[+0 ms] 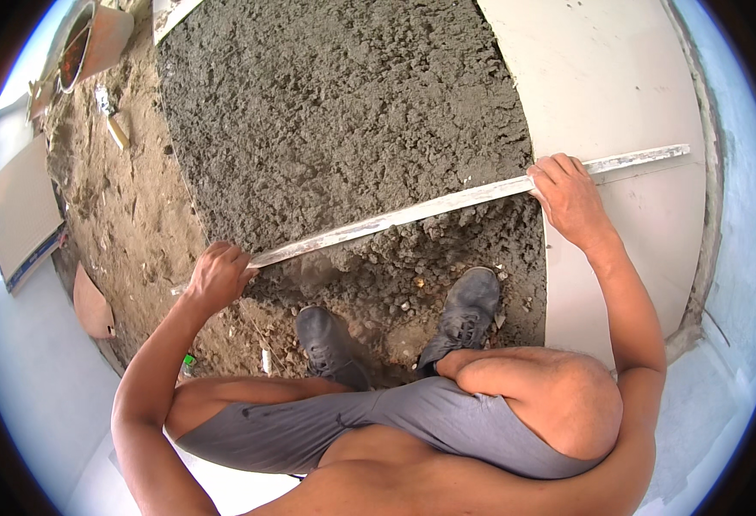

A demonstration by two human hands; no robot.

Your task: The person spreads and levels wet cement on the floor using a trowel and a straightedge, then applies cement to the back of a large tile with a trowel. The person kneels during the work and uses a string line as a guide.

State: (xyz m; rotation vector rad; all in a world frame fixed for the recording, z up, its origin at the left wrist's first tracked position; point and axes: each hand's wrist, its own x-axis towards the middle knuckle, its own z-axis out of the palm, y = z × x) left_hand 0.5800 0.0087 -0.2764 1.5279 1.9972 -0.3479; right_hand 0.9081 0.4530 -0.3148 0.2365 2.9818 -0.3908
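Person squatting, dark shoes (330, 346) planted on crumbly ground just short of the wet patch. Left hand (220, 277) curled tight near one end of a long pale bar (429, 206); right hand (569, 196) wrapped over it toward the other end, some bar sticking out past the grip. Bar lies slantwise across the near part of the grey mortar (335, 112), its right end over the pale tiles (610, 86); can't tell if it touches them. Progress, my guess: partway. Done: mortar spread in a broad bed, tiles down along its right side. Left: surface is lumpy all over, so levelling looks barely started; no tile on the bed itself, and the brown soil (150, 198) to its left is uncovered. Farther off, a trowel (118, 133) lies on that soil, unused, and beyond it a tipped bucket (107, 41).
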